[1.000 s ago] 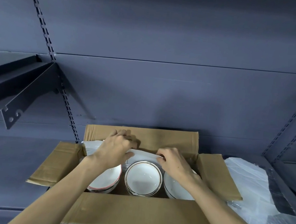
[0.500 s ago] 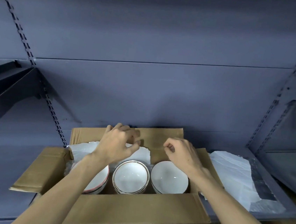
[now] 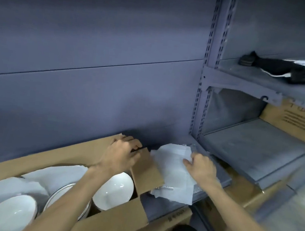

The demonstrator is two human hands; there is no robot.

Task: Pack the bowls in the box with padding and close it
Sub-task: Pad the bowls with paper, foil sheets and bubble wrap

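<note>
While the cardboard box (image 3: pixel 110 225) stands open on the grey shelf (image 3: pixel 168 209), the scene reads so:
Bowls: three white bowls (image 3: pixel 114 191) lie in a row inside the box, with white padding paper (image 3: pixel 47 175) behind them.
Left hand: the left hand (image 3: pixel 120 157) rests on the far flap; its grip curls over the flap edge.
Right hand: the right hand (image 3: pixel 201 167) lies on the white foam sheets (image 3: pixel 172 173) just beside the box; whether its grip pinches a sheet, one cannot tell.
Neighbour shelf: a dark cloth (image 3: pixel 277 69) lies on the upper board.
</note>
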